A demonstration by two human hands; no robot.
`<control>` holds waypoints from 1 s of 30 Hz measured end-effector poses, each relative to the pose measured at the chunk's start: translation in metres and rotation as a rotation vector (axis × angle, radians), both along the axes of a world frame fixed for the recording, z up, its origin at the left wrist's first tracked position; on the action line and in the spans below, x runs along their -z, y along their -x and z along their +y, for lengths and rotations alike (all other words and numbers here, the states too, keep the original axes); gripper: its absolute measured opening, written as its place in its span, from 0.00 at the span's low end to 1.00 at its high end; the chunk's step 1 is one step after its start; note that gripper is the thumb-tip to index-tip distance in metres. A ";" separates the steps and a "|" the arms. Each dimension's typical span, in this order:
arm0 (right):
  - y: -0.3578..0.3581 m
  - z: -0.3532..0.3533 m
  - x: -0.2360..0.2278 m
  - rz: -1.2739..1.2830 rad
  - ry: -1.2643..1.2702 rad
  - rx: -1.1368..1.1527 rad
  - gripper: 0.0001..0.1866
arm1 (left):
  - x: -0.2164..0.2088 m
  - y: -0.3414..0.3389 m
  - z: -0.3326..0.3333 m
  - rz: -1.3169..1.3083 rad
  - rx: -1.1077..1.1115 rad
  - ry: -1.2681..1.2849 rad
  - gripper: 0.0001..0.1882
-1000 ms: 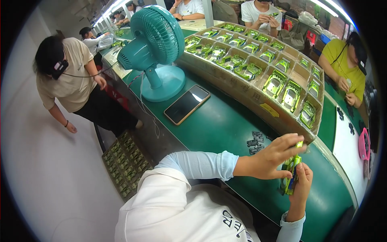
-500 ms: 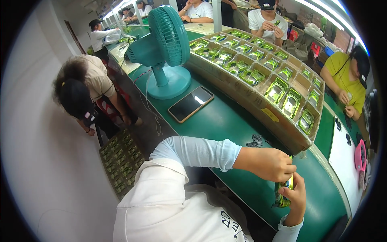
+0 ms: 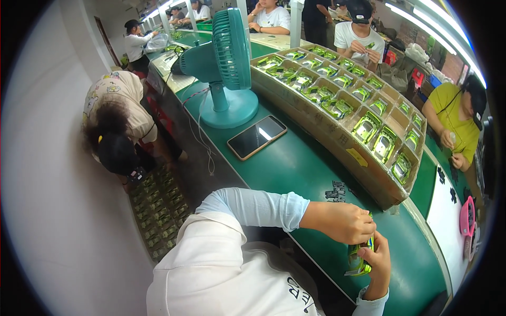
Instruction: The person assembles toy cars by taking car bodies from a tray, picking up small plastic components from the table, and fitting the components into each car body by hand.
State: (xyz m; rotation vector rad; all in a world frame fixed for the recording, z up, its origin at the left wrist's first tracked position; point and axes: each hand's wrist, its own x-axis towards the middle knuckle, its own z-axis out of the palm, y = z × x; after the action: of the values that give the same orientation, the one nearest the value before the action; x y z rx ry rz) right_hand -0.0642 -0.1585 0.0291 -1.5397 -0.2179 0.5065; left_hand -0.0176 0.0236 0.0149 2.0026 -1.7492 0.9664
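- Head view: the right hand [image 3: 380, 259] grips a green plastic frame [image 3: 360, 267] along its right side, thumb across it, seemingly to steady it.
- The left hand [image 3: 350, 223] is curled around the frame's upper end, gripping it, perhaps to apply force; its fingertips are hidden.
- The frame sits below the left hand, left of the right palm, over the counter [image 3: 295, 171].

At two o'clock I make out matt, slightly rough cardboard on the box [image 3: 316, 122]; just before twelve, the fan [image 3: 224, 60] is smooth plastic with a soft sheen. Nearer my centre the phone [image 3: 257, 138] has a glossy, glasslike screen above the smooth, shiny table [image 3: 300, 169]. Between four and five the part [image 3: 354, 260] looks like glossy plastic, while the sleeve [image 3: 253, 205] at six is ribbed cloth.
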 end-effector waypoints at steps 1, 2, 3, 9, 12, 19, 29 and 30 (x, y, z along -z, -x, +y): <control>-0.001 0.000 0.001 -0.020 0.021 -0.010 0.24 | 0.000 0.001 0.001 0.040 -0.005 -0.019 0.09; -0.001 0.000 0.003 -0.040 0.042 -0.021 0.22 | 0.001 0.001 0.001 0.038 -0.007 -0.018 0.09; -0.001 0.000 0.007 -0.040 0.043 -0.023 0.22 | 0.001 0.001 0.001 0.108 -0.010 -0.017 0.10; 0.004 0.013 0.004 -0.257 0.168 0.062 0.17 | 0.001 -0.003 -0.009 0.187 0.009 0.254 0.09; -0.005 -0.009 0.008 -0.176 0.136 0.188 0.12 | 0.000 -0.006 -0.012 0.348 0.035 0.309 0.07; -0.010 -0.008 0.013 -0.831 0.248 0.480 0.04 | -0.006 -0.012 -0.022 0.763 0.072 0.204 0.07; -0.005 0.002 0.010 -1.036 0.546 0.470 0.03 | 0.001 -0.019 -0.020 1.073 0.227 0.217 0.07; -0.005 0.003 0.006 -1.032 0.572 0.442 0.03 | 0.003 -0.019 -0.020 1.051 0.193 0.217 0.08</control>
State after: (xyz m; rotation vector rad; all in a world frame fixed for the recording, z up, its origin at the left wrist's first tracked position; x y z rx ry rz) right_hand -0.0588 -0.1551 0.0232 -2.2256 -0.5291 -0.6788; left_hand 0.0010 0.0034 0.0120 1.6497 -1.1256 -0.0288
